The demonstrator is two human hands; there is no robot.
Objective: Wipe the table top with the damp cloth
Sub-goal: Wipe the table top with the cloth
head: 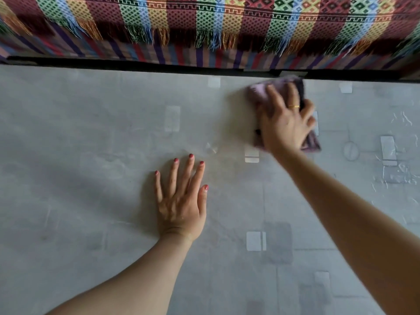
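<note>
Presently, observations from the head view, one entry per line.

Bench: grey bench (pixel 91 137) with a faint pattern of pale rectangles and thin lines fills most of the view; its far edge runs along a dark gap below the fabric.

Cloth: mauve cloth (pixel 258 92), bunched and blurred, lies flat on the bench at the far right, just short of the far edge.

Cloth versus right hand: the cloth sits directly under the right hand (pixel 285 123); a pale corner sticks out beyond the fingertips toward the far left, a darker fold shows along the far right side of the fingers, and another corner pokes out at the near right, beside the wrist.

Right hand state: palm down, fingers spread and pressed onto the cloth, pinning it to the bench rather than curled around it; a gold ring (pixel 293 106) shows on one finger. The hand is blurred.

Right forearm: bare, reaches in from the lower right corner.

Left hand: left hand (pixel 180 201) lies palm down on bare bench near the centre, fingers apart and straight, holding nothing; nails painted red.

Hands, relation: well apart; the left hand touches no part of the cloth.

Background: striped, patterned woven fabric (pixel 204 23) with a fringe hangs beyond the far edge.
</note>
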